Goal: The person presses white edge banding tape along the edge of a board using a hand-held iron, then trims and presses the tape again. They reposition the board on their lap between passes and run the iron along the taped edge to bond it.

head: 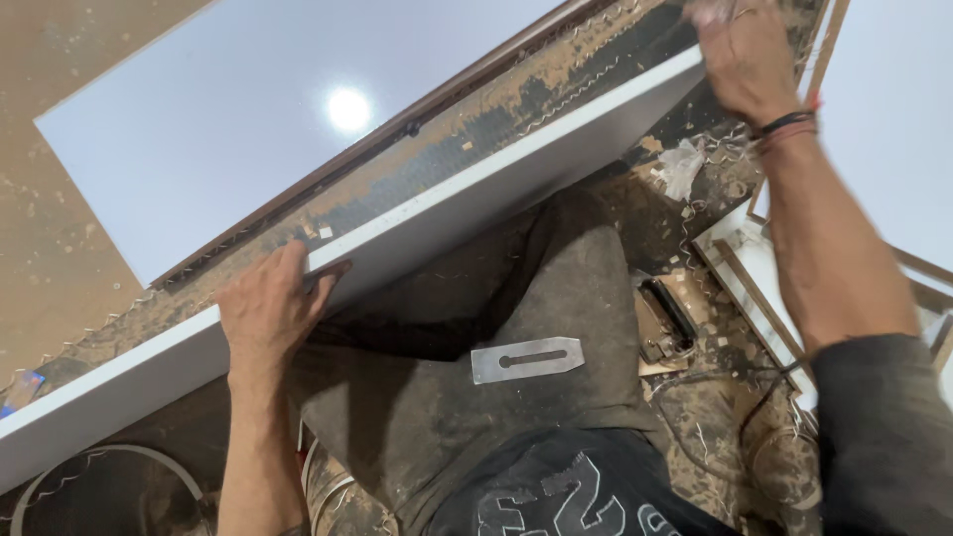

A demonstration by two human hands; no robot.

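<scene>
Dusty floor (695,417) strewn with curled shavings (715,149).

- A carpentry workshop, or a room being fitted out — work is done on the floor.
- Curled shavings (586,84) and sawdust litter the dirty floor (715,417).
- A metal plane blade (526,359) lies on the person's lap.
- White laminated boards (467,199) and framed offcuts (754,288) lie about.

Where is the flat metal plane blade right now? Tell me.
In the head view the metal plane blade lies flat on the person's lap, low and centre, just below the white board edge, between the left hand and the right forearm.
</scene>
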